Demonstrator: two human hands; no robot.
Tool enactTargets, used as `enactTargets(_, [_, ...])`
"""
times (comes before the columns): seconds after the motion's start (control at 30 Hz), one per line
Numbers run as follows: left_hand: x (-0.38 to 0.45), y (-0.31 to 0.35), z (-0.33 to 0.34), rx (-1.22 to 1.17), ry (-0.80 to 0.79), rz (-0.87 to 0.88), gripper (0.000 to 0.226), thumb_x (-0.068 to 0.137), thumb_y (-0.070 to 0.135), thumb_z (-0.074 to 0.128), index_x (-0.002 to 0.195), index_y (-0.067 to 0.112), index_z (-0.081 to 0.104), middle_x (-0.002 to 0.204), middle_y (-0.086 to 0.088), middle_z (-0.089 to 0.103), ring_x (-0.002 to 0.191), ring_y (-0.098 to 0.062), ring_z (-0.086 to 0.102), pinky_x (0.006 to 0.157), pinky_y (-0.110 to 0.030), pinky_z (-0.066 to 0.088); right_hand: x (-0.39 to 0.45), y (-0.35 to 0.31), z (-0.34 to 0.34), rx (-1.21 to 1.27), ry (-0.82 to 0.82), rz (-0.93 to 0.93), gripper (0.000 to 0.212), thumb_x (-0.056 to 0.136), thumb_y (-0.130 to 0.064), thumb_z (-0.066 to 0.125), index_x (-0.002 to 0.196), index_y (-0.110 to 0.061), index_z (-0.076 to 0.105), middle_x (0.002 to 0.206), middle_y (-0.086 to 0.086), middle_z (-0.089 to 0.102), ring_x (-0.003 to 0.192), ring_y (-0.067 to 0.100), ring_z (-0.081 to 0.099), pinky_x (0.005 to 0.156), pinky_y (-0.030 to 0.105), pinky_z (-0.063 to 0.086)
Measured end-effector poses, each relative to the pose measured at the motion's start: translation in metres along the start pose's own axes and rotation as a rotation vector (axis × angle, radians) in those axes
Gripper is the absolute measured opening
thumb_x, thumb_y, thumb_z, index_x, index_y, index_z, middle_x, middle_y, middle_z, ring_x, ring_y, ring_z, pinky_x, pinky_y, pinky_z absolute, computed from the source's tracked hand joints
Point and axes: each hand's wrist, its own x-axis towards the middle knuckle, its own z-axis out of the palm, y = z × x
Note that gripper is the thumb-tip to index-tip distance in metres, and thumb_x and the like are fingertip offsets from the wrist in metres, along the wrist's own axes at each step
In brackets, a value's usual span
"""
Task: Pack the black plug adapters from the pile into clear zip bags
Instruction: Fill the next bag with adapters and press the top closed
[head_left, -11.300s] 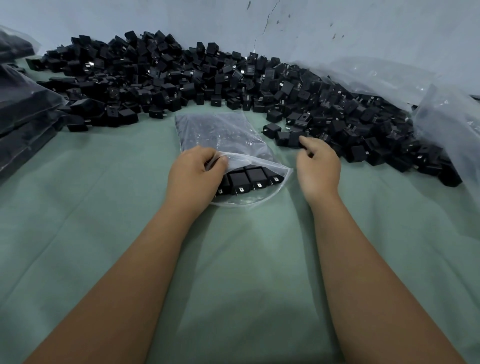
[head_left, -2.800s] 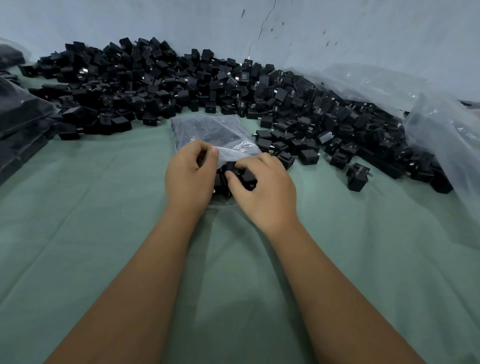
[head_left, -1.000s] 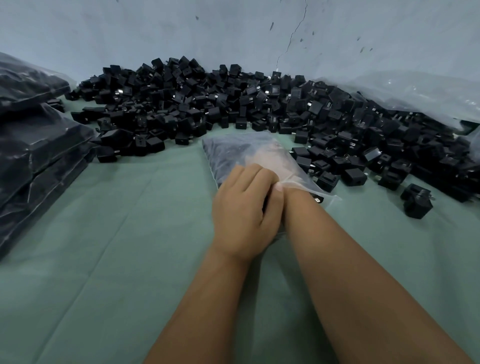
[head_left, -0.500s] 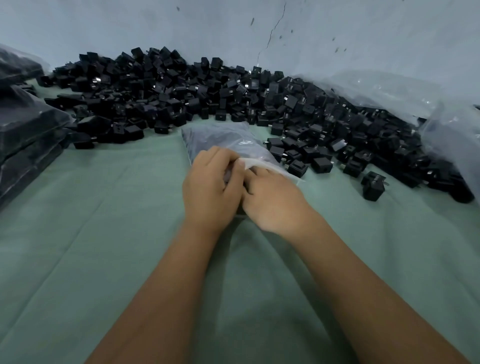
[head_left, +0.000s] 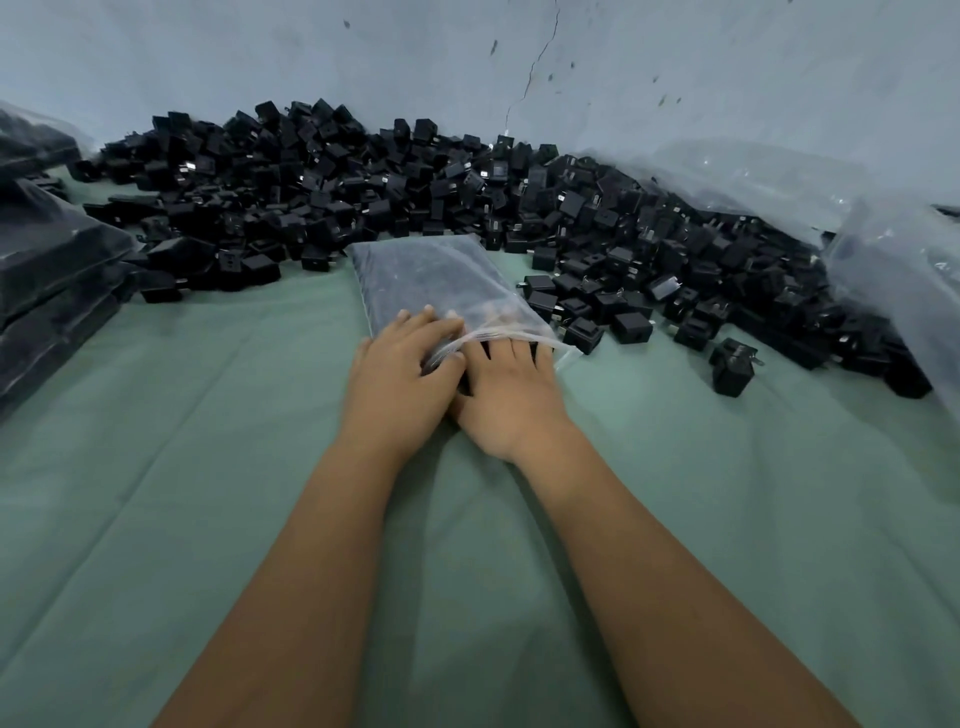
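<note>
Fingers (head_left: 511, 348) of the right hand (head_left: 506, 395) slide straight into the clear zip bag (head_left: 441, 280) mid-bench; left hand (head_left: 400, 374) pinches its mouth, just before the adapter pile (head_left: 415, 192).

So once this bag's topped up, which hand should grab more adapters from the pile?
Probably the right hand. Its fingers are in the zip bag's mouth, and loose adapters lie just to its right. The left hand grips the bag's near edge, holding the mouth open.
</note>
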Motion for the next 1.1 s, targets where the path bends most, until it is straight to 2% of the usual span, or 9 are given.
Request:
enactTargets(0.17, [0.001,-0.007,0.003,0.058,0.007,0.006,0.055,0.096,0.004,0.042,0.145,0.028,0.045,0.155,-0.001,0.039,0.147,-0.019,0.025,0.12,-0.045,0.02,-0.005,0.004,-0.005,0.079,0.202,-0.118,0.049,0.101,-0.038,0.034,0.146,-0.019,0.036,0.146,0.004,0.045,0.138,0.02,0.032,0.115,0.039,0.02])
enactTargets(0.27, [0.0,-0.009,0.003,0.072,0.003,0.007,0.058,0.093,0.002,0.042,0.145,0.026,0.045,0.152,-0.002,0.044,0.144,-0.021,0.031,0.118,-0.047,0.024,-0.012,0.004,-0.016,0.182,0.505,-0.184,0.024,0.092,-0.019,0.048,0.095,-0.009,0.069,0.092,0.007,0.069,0.089,0.027,0.062,0.077,0.036,0.044])
enactTargets(0.33, [-0.001,-0.007,0.002,0.108,-0.001,0.008,0.054,0.093,0.011,0.046,0.144,0.027,0.047,0.152,-0.001,0.044,0.145,-0.02,0.03,0.118,-0.048,0.022,-0.015,0.007,-0.022,0.272,0.76,-0.223,0.023,0.084,-0.012,0.048,0.078,-0.005,0.069,0.076,0.006,0.065,0.072,0.025,0.058,0.062,0.033,0.043])
enactTargets(0.43, [-0.002,-0.001,0.001,0.178,-0.009,-0.038,0.061,0.08,0.04,0.043,0.14,0.036,0.052,0.152,0.007,0.043,0.145,-0.013,0.028,0.119,-0.048,0.016,-0.014,0.016,-0.026,0.408,0.875,-0.129,0.026,0.081,-0.009,0.043,0.09,-0.004,0.067,0.086,0.007,0.062,0.082,0.025,0.054,0.066,0.031,0.042])
enactTargets(0.53, [-0.003,0.001,-0.001,0.121,0.004,-0.055,0.059,0.076,0.044,0.042,0.133,0.041,0.057,0.151,0.009,0.044,0.145,-0.009,0.028,0.121,-0.048,0.009,-0.008,0.036,-0.026,0.565,0.845,0.136,0.029,0.081,0.0,0.041,0.099,-0.007,0.063,0.097,0.005,0.06,0.094,0.024,0.054,0.074,0.031,0.043])
enactTargets(0.7, [-0.004,0.007,-0.004,-0.2,0.075,-0.001,0.038,0.077,0.029,0.051,0.108,0.043,0.067,0.135,0.008,0.06,0.137,-0.002,0.038,0.12,-0.045,0.023,-0.001,0.066,-0.015,0.593,0.563,0.464,0.037,0.078,0.005,0.042,0.098,-0.018,0.061,0.107,-0.004,0.049,0.106,0.021,0.047,0.074,0.029,0.038])
enactTargets(0.87, [-0.001,0.009,-0.006,-0.317,0.095,-0.12,0.026,0.076,0.039,0.055,0.084,0.061,0.066,0.139,0.008,0.056,0.138,0.006,0.032,0.121,-0.045,0.018,0.002,0.068,-0.014,0.711,0.39,0.486,0.038,0.075,0.003,0.042,0.076,-0.024,0.068,0.123,0.008,0.057,0.118,0.028,0.046,0.095,0.04,0.042])
enactTargets(0.97, [0.003,0.008,-0.006,-0.388,0.102,-0.155,0.026,0.078,0.039,0.058,0.081,0.062,0.069,0.137,0.012,0.056,0.138,0.007,0.031,0.121,-0.041,0.02,0.002,0.069,-0.014,0.636,0.356,0.494,0.045,0.08,-0.001,0.04,0.096,-0.025,0.074,0.135,0.013,0.049,0.126,0.029,0.038,0.106,0.043,0.035])
enactTargets(1.1, [0.009,0.0,-0.001,-0.477,0.11,-0.16,0.023,0.09,0.024,0.06,0.098,0.04,0.076,0.134,0.008,0.061,0.137,0.008,0.033,0.104,-0.016,0.028,0.002,0.072,-0.011,0.553,0.303,0.489,0.047,0.085,-0.004,0.04,0.112,-0.026,0.072,0.138,0.009,0.05,0.129,0.028,0.034,0.108,0.037,0.031])
